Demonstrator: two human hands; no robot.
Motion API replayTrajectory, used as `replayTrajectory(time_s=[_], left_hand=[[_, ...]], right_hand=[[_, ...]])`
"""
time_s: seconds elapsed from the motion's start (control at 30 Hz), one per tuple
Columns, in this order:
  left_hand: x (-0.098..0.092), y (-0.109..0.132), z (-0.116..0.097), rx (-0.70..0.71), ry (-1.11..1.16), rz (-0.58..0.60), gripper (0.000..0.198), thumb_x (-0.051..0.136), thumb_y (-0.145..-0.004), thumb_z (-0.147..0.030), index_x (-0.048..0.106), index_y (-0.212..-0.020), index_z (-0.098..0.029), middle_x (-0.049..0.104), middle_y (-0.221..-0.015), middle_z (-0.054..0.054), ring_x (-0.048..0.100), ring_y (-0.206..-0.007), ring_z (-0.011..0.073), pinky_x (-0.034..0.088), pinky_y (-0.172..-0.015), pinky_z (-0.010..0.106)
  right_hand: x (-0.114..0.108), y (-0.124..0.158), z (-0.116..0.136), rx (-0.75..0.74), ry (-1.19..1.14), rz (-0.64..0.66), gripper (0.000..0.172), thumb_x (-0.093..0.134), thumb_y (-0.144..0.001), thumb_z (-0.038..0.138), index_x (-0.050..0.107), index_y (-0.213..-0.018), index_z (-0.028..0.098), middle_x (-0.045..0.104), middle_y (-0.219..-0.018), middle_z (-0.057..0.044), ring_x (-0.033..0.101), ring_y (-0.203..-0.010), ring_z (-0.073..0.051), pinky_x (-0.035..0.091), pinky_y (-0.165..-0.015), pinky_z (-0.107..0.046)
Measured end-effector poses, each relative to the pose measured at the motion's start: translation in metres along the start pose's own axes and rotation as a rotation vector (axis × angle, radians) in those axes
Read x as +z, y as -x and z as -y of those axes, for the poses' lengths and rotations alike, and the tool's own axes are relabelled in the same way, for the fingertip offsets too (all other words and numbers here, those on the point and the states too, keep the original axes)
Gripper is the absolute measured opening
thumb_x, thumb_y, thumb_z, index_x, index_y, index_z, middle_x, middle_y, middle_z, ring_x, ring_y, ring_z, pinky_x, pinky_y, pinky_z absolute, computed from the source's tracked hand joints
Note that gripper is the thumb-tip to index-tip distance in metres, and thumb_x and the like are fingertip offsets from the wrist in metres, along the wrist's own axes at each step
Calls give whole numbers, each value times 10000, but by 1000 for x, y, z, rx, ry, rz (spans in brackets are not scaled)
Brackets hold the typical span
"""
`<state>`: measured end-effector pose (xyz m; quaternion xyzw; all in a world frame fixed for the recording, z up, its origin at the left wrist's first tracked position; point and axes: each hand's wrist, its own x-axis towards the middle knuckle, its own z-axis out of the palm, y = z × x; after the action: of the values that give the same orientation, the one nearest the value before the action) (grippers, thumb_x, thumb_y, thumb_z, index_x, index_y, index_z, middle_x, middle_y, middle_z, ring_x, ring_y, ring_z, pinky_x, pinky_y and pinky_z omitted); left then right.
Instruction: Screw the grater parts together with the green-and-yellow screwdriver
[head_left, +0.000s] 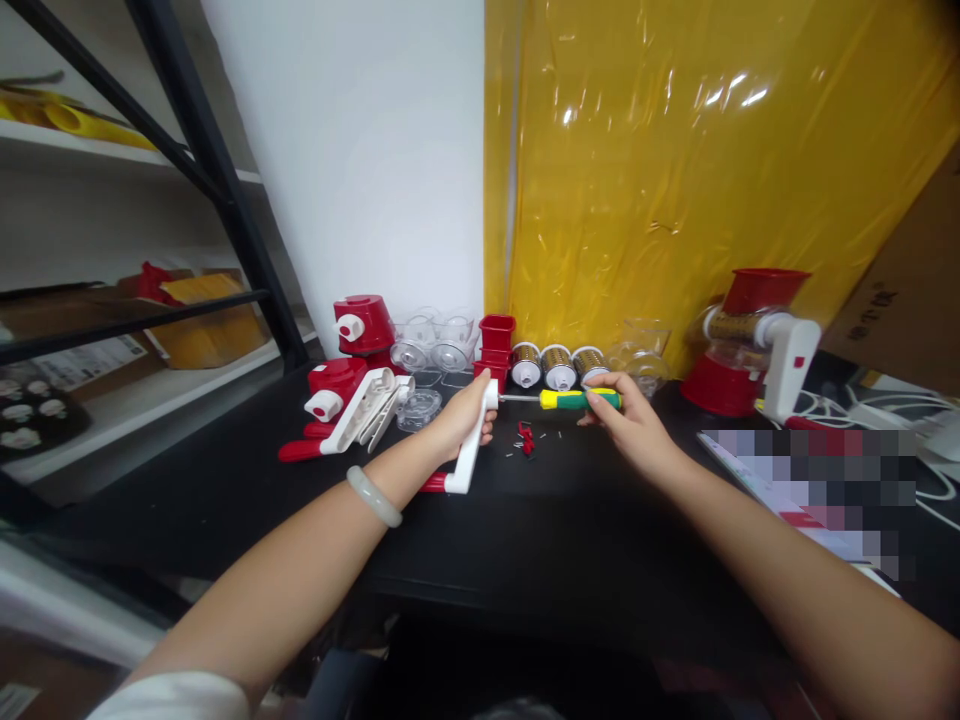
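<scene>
The right hand's [626, 412] thumb and fingers pinch the yellow-and-green handle of a screwdriver [566, 400], whose metal rod runs level to the round end of a white crank [471, 455]. Whether its tip sits inside a hole there is too small to tell. The left hand's [469, 412] fingers curl around the crank just below that end, over the black table [570, 560]; its red grip hangs lowest, partly behind the forearm.

The crank looks like light, stiff, smooth plastic, likely to twist under turning force, so a firm hold near the round end suits it. The screwdriver's thick handle should give good purchase.

Just below the rod lie small red pieces [526, 438] and loose screws [559, 435], easily knocked away. Behind stand metal drums [559, 372] and a red hopper [496, 335], close to the knuckles; spare cranks [356, 412] lie left, an assembled grater [746, 345] stands right.
</scene>
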<state>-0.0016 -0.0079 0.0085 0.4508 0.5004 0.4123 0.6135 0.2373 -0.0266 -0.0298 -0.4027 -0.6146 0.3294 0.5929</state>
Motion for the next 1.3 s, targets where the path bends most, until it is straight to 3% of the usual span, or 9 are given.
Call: replayTrajectory(time_s=[0.2, 0.4, 0.57, 0.67, 0.77, 0.87, 0.97, 1.17, 1.3], left_hand=[[0, 0, 2, 25, 16, 19, 560, 571, -843, -742, 463, -725, -206, 433, -550, -54, 370, -423, 76, 349, -416, 194], [1, 0, 2, 17, 15, 23, 508, 479, -945, -660, 470, -731, -199, 432, -550, -53, 371, -414, 74, 353, -413, 191], [0, -2, 3, 16, 28, 28, 489, 445, -975, -625, 458, -732, -201, 420, -540, -56, 358, -401, 73, 345, -401, 188], [-1, -3, 3, 23, 41, 28, 494, 470, -957, -644, 458, -735, -204, 420, -538, -58, 358, -399, 75, 343, -396, 189], [-2, -4, 2, 20, 46, 11, 512, 507, -921, -680, 466, -738, -204, 425, -541, -57, 365, -400, 77, 345, -395, 192], [-2, -5, 2, 32, 53, 6, 532, 540, -885, -709, 475, -735, -203, 425, -541, -57, 360, -398, 74, 341, -395, 195], [-2, -4, 2, 36, 46, 8, 541, 557, -866, -723, 479, -735, -203, 430, -546, -56, 370, -404, 75, 348, -404, 197], [-1, -2, 1, 23, 31, 0, 538, 521, -896, -710, 471, -727, -202, 431, -550, -54, 369, -403, 72, 350, -402, 192], [-1, -2, 0, 35, 44, 6, 523, 496, -925, -685, 476, -731, -200, 428, -546, -55, 369, -398, 71, 352, -398, 188]], right_hand=[[0, -2, -6, 97, -160, -11, 465, 784, -753, 523, 587, -1086, 266, 626, -930, 17, 628, -704, -122, 562, -789, -359], [3, -1, 2, 194, -281, -13, 500, 860, -652, 443, 637, -1066, 274, 632, -897, 16, 624, -680, -122, 564, -757, -342], [0, -2, -1, 169, -208, 2, 478, 839, -681, 429, 659, -1098, 277, 647, -1035, -17, 647, -738, -140, 576, -805, -368], [-1, -3, -3, 116, -97, 15, 418, 744, -779, 530, 664, -1096, 270, 652, -1124, -46, 673, -791, -175, 584, -809, -396], [-1, 0, 0, 108, 7, 48, 452, 571, -876, 650, 652, -1079, 254, 676, -877, -43, 670, -719, -211, 585, -735, -414], [-1, 2, 4, 97, 121, 71, 496, 481, -912, 684, 648, -1052, 239, 541, -557, 21, 583, -544, -198, 562, -661, -402], [0, 3, 5, 104, 165, 58, 499, 492, -901, 686, 645, -1012, 225, 447, -470, 58, 502, -457, -170, 533, -597, -369], [1, 1, 0, 107, 80, 50, 433, 601, -854, 631, 618, -1006, 225, 457, -535, 72, 485, -468, -129, 512, -571, -322], [1, -1, -2, 64, -17, 26, 414, 681, -800, 585, 612, -1018, 239, 597, -830, 16, 519, -538, -102, 548, -608, -337]])
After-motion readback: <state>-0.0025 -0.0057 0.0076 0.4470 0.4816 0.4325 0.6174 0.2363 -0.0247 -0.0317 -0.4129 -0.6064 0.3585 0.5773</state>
